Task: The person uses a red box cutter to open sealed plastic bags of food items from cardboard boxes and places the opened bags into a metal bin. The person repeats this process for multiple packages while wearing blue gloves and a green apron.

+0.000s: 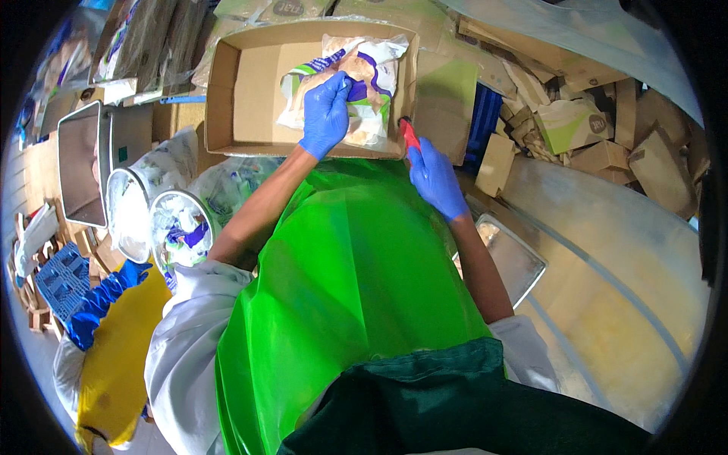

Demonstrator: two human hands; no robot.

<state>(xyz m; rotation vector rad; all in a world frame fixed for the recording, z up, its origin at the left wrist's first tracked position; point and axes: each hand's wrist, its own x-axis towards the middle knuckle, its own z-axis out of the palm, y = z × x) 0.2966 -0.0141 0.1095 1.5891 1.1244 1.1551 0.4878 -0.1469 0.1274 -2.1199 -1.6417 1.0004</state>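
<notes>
An open cardboard box (250, 147) lies before me with printed plastic bags (369, 128) of pale, meat-like food at its right side. My left hand (327, 114), in a blue glove, is closed on the plastic of one bag. My right hand (437, 179), also gloved in blue, grips a red-handled cutter (408, 133) just outside the box's near right corner. The cutter's blade cannot be made out. The plastic looks partly opened, with food showing between its printed parts.
Two round bins (181, 196) with plastic liners stand at left, one holding bag scraps. Beyond them is a metal tub (105, 165). A metal tray (526, 267) lies at right below my forearm. Flattened cartons (569, 122) pile up at upper right. A person in a yellow apron (116, 352) is at lower left.
</notes>
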